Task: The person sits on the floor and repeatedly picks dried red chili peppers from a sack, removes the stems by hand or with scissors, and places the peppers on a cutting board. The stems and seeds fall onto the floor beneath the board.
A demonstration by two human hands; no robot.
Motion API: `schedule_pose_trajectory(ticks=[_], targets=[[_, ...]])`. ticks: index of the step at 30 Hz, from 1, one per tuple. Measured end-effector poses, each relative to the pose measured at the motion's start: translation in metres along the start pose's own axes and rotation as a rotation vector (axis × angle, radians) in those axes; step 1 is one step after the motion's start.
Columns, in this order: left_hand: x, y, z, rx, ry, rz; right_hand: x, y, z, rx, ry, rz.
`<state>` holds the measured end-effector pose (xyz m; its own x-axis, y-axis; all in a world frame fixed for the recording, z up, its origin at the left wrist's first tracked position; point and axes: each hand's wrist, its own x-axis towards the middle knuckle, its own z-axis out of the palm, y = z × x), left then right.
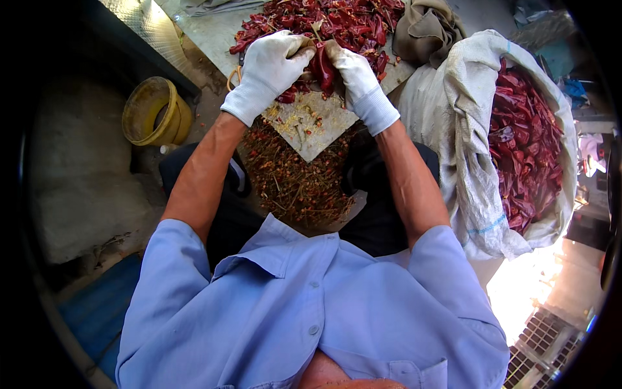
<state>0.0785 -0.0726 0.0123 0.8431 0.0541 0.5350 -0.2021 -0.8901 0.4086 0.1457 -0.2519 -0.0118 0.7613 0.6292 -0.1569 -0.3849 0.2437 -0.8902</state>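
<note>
Both my hands wear white knit gloves with browned fingertips. Between them hangs a dried red chili pepper [322, 70], its pale stem end [317, 28] pointing up and away from me. My left hand [281, 61] pinches it near the top from the left. From the right, the fingers of my right hand [354, 73] close on its upper side. Just beyond lies a heap of dried red peppers [335, 19] on a grey board [311, 138]. Yellow seeds and small scraps are scattered on the board's near corner. Partly behind my left wrist shows an orange scissors handle [234, 79].
A white woven sack [432, 112] at the right holds many red peppers [525, 155]. Brown cloth [427, 31] lies beside the heap. A yellow plastic bucket [182, 121] stands on the left. Stems and scraps [296, 182] cover the ground between my knees.
</note>
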Motion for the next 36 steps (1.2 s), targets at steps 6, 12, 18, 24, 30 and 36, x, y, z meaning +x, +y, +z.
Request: schedule_pose_trajectory(ticks=[6, 12, 18, 24, 30, 36], targets=[[0.003, 0.000, -0.002, -0.152, -0.007, 0.102, 0.001, -0.004, 0.006, -0.337, -0.113, -0.120], [-0.003, 0.004, -0.003, -0.507, -0.045, -0.121, -0.009, -0.015, 0.002, -0.449, -0.105, -0.072], [-0.004, 0.024, -0.018, -0.860, -0.113, -0.531, -0.021, -0.026, 0.008, -0.670, -0.098, -0.131], [-0.007, 0.016, -0.012, -1.164, -0.127, -0.605, -0.019, -0.017, 0.008, -0.551, -0.107, -0.234], [-0.015, -0.003, -0.001, -1.492, -0.135, -0.654, -0.022, -0.010, 0.021, -0.476, 0.006, -0.368], [-0.014, -0.005, 0.005, -1.567, 0.022, -0.691, -0.019, 0.010, 0.032, -0.442, 0.184, -0.492]])
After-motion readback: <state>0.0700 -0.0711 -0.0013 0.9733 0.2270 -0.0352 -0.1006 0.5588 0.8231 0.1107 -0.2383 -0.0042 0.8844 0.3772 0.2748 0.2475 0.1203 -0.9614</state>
